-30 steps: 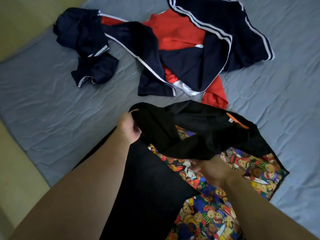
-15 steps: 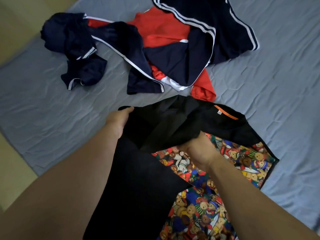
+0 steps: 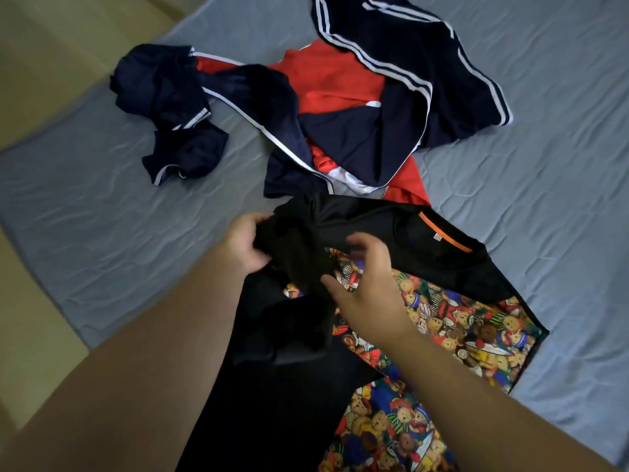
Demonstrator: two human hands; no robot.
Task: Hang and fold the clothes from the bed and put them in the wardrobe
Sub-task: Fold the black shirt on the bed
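My left hand [image 3: 243, 245] is closed on a bunch of black cloth [image 3: 299, 233], prob. the sleeve of the black shirt [image 3: 486, 277], at its far-left corner. My right hand [image 3: 366, 294] is open, fingers spread and a bit curved, over the middle of the shirt. The thumb is at the edge of the black fold. I cannot tell if the fingertips touch already, as they are a little blurred.

The shirt lies on the bed [image 3: 102, 216], just in front of me, w. its bear print [image 3: 459, 321] up and the orange neck tape [image 3: 444, 235] at the far side. I judge it light and very soft, w. no stiffness, so it will sag and crumple wherever I don't support it. The cloth looks smooth, maybe a bit slippery. Best to take it at the shoulder seams or by the sleeve end, w. both hands, and to flatten it before each fold.

Beyond the shirt is a heap: a navy jacket [image 3: 408, 107] w. white stripes over a red garment [image 3: 330, 83], touching the shirt's far edge. A small navy piece [image 3: 177, 97] is further left.

Hard to see:
- The shirt's lower part is under my arms and cut by the frame.
- The black cloth under my left arm may be the same shirt or another one. I cannot tell.
- The no. of items in the heap is unclear.
- The wardrobe and hangers are not in view.
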